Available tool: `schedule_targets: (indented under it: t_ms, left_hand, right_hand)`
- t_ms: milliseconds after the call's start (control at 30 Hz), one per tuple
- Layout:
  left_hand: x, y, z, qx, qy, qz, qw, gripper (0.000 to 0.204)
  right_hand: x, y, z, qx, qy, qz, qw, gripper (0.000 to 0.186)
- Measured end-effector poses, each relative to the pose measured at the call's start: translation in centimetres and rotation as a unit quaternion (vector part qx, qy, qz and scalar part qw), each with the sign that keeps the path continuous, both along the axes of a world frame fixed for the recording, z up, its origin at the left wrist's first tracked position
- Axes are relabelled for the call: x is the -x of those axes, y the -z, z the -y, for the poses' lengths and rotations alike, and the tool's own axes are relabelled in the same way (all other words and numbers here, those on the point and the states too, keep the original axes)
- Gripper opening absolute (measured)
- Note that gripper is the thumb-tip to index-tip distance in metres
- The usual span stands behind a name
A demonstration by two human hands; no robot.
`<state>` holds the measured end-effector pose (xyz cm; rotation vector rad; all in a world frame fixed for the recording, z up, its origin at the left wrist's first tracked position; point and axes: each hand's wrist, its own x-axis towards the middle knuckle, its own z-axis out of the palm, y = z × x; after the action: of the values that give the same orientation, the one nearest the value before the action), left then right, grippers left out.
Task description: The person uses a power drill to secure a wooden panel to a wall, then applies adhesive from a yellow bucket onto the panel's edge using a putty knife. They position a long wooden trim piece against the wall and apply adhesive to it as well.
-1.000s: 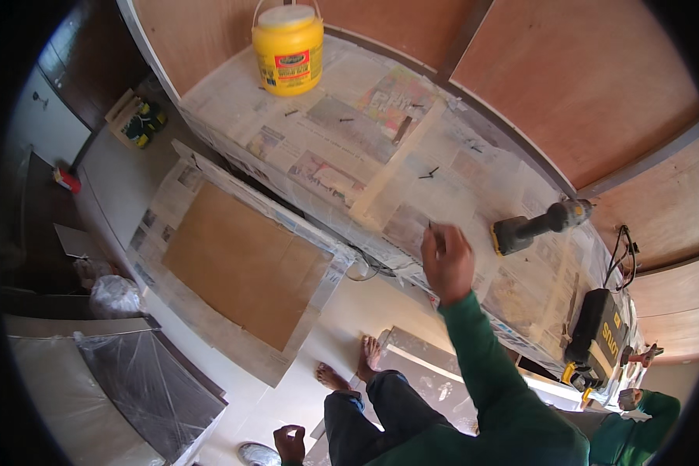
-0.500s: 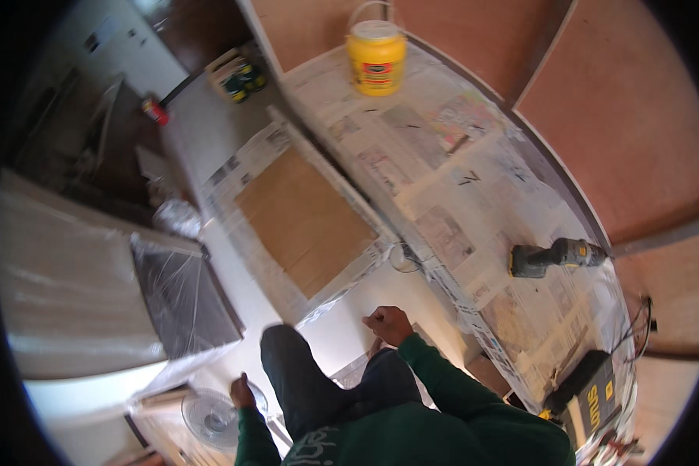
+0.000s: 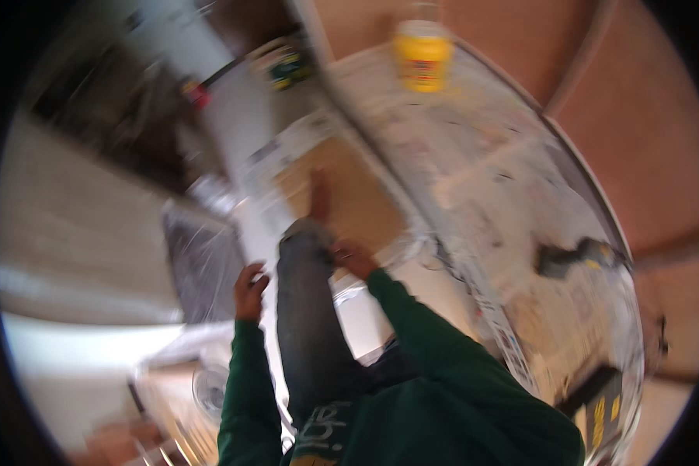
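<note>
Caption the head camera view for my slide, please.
Left hand and right hand flank a trousered leg, with a yellow tub and a power drill on the paper-covered surface at right.

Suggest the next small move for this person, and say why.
Probably plant the forward bare foot before reaching for anything: it shows over the brown sheet, blur hides whether it touches, and the left hand and right hand both hover near the leg, apparently away from any support.

one drill [image 3: 582,255], one bucket [image 3: 423,58], one foot [image 3: 319,196] and two hands [image 3: 250,293] [image 3: 355,259] (one pair).
</note>
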<state>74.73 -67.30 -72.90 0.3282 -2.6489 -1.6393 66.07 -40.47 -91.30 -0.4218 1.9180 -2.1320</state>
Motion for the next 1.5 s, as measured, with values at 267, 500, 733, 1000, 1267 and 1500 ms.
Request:
schedule_targets:
  t_ms: [267, 500, 733, 1000, 1267, 1500]
  left_hand:
    - [9.0, 2.9, -10.4, 0.044, 0.103, 0.036, 0.993, 0.027]
    - [8.4, 0.7, -11.0, 0.018, 0.06, 0.046, 0.997, 0.025]
    - [9.4, -3.2, -10.8, -0.067, 0.05, 0.071, 0.994, 0.025]
    - [5.8, -3.1, -2.1, -0.2, 0.056, 0.233, 0.95, 0.034]
    - [10.0, 4.5, -2.6, -0.076, 0.041, 0.195, 0.977, 0.03]
    - [8.4, 3.5, -1.3, -0.078, 0.126, 0.186, 0.971, 0.017]
  right_hand:
    - [0.6, 1.7, -1.9, -0.279, 0.131, 0.06, 0.949, 0.037]
    - [0.3, -4.6, -0.3, -0.221, 0.202, 0.167, 0.939, 0.033]
    - [-0.8, -6.4, -3.8, -0.175, 0.139, -0.081, 0.971, 0.026]
    - [-4.9, -7.5, -7.6, 0.125, -0.036, -0.002, 0.992, 0.025]
    - [0.0, -7.8, -3.5, 0.105, 0.043, 0.269, 0.957, 0.032]
    - [-0.6, -5.5, -3.1, 0.063, 0.058, 0.274, 0.958, 0.026]
